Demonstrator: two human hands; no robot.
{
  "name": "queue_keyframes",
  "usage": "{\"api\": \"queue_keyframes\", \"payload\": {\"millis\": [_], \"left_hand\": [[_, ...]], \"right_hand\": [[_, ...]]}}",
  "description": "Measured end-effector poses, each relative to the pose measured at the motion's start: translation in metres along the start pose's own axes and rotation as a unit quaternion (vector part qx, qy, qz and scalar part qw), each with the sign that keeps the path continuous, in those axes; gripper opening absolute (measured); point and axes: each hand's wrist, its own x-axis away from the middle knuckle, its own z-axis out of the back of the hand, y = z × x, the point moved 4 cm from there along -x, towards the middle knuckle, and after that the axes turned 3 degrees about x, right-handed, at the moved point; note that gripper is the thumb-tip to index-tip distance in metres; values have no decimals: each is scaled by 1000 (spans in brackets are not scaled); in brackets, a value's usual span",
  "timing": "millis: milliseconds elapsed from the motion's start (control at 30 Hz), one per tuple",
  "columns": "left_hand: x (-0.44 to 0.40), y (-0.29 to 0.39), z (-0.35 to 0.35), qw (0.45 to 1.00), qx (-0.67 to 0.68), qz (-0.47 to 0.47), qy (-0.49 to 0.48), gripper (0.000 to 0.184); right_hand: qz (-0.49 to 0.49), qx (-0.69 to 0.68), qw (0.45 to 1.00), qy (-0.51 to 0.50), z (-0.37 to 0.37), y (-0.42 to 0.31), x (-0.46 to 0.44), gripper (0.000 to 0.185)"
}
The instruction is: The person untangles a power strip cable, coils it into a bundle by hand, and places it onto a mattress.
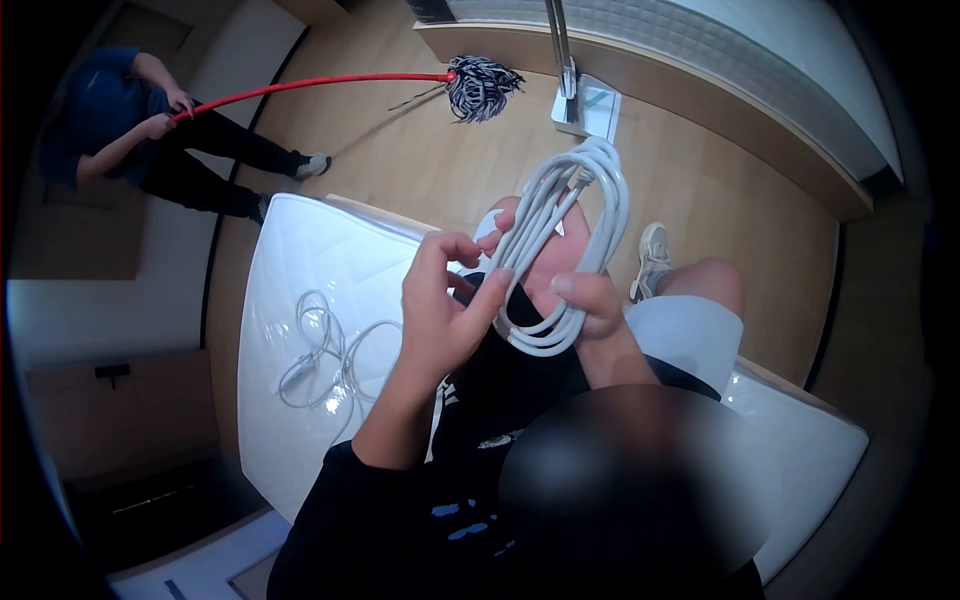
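Note:
A bundle of white cable (607,215), wound in long loops, is held up in front of my body. My right hand (590,290) is behind and under it, with the thumb pressed over the lower loops. At the bundle's left side my left hand (450,290) touches the loops with thumb and fingertips, its fingers curled around the edge. Another white cable (345,355) lies loosely looped on the plastic-covered mattress (275,250), to the left of my left arm.
At the upper left a person (110,120) in a blue top holds a red-handled mop (483,88) on the wooden floor (390,150). A white box (598,108) with a metal stand stands by the bed frame (660,70). My shoe (652,255) is on the floor.

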Motion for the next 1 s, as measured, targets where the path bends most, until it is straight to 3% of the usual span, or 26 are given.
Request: {"api": "queue_keyframes", "payload": {"millis": [100, 200, 300, 400, 433, 633, 733, 833, 933, 1000], "left_hand": [[1, -26, -18, 976, 181, 95, -72, 54], [1, -25, -31, 935, 254, 185, -164, 74], [0, -25, -32, 939, 224, 90, -244, 110], [0, -20, -29, 969, -14, 70, -237, 126], [2, -22, -29, 973, -26, 76, -217, 130], [9, -16, -29, 973, 53, 141, -174, 129], [8, -22, -28, 974, 14, 137, -182, 126], [4, -27, -24, 971, -113, 85, -191, 117], [6, -30, -22, 978, -155, -5, -138, 109], [4, -25, -16, 969, -189, -81, -138, 101]], "right_hand": [[-3, 63, 998, 26, -3, 2, 2, 85], [-7, 104, 994, 20, 5, -2, 5, 76], [0, 131, 991, 34, 14, 2, 8, 67], [-5, 133, 991, 22, 22, 13, 11, 65], [-5, 136, 991, 11, 22, 16, 11, 66], [-50, 207, 975, -62, 25, 19, 16, 80], [-47, 238, 967, -74, 21, 19, 17, 95], [-87, 235, 965, -77, 27, 16, 23, 110], [-73, 91, 990, -79, 17, 8, 26, 120], [-65, -89, 985, -134, 17, -4, 33, 124]]}}
